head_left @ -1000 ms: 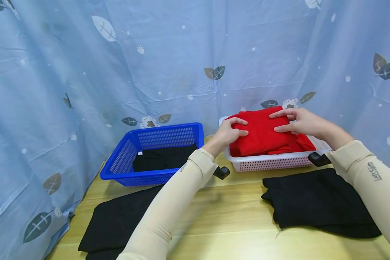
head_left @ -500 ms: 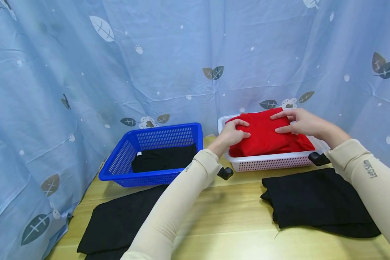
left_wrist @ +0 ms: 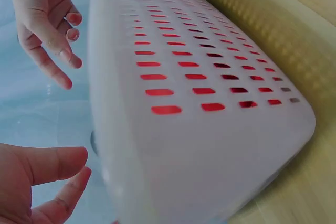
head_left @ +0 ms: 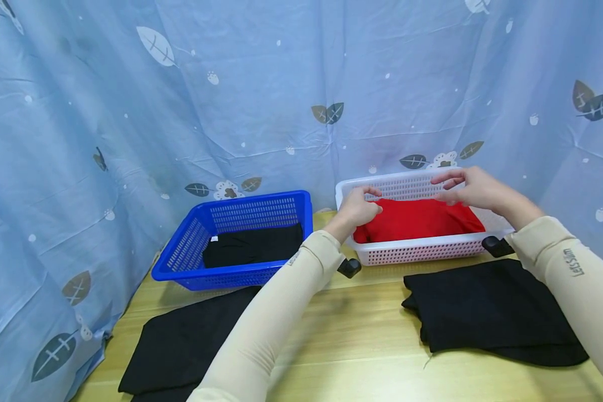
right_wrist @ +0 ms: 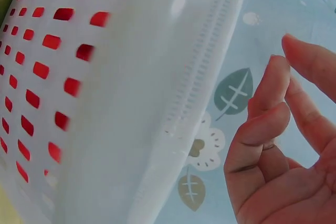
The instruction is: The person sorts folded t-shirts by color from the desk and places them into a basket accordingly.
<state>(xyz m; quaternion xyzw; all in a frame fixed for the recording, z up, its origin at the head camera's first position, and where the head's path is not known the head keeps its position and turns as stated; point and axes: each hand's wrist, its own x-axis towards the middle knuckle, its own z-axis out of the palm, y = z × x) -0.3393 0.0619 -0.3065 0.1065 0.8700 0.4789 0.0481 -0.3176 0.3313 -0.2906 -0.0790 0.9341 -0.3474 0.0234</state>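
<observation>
A folded red cloth [head_left: 417,219] lies inside the white plastic basket [head_left: 417,257] at the back right. Above the basket's left end hovers my left hand [head_left: 358,209], its thumb and fingers apart with nothing between them. My right hand [head_left: 474,191] is over the basket's right part, fingers loosely bent and holding nothing. In the left wrist view both hands stand above the basket rim, and red shows through the wall's holes. The right wrist view has the right hand [right_wrist: 278,166] beside the rim, free of the cloth.
A blue basket [head_left: 183,273] holding a folded black cloth [head_left: 253,244] stands on the left. Folded black garments lie on the wooden table [head_left: 352,346]: one black cloth [head_left: 181,346] at the left, another black cloth [head_left: 492,312] at the right. A patterned blue curtain [head_left: 261,100] hangs behind.
The red cloth, held raised between both hands before, has dropped flat into the white basket. Both hands have let go and stay above it, the right one slightly further right.
</observation>
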